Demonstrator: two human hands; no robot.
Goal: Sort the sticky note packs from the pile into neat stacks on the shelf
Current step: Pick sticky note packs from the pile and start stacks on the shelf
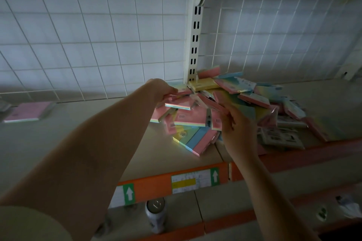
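Observation:
A loose pile of pastel sticky note packs [244,103] lies on the beige shelf [78,133], against the white slotted upright. My left hand [163,89] reaches into the pile's left side, fingers closed around a pink pack [179,103] with a shiny wrapped edge. My right hand [233,123] is at the pile's front, fingers pinching a pink and yellow pack [238,106]. A single pink pack [29,112] lies flat far left on the shelf.
A white wire grid [98,35] backs the shelf, and the slotted upright [194,45] splits it. The shelf's orange front rail [156,186] carries price labels. Below, a can [155,215] stands on the lower shelf, with small packaged items [348,207] at right.

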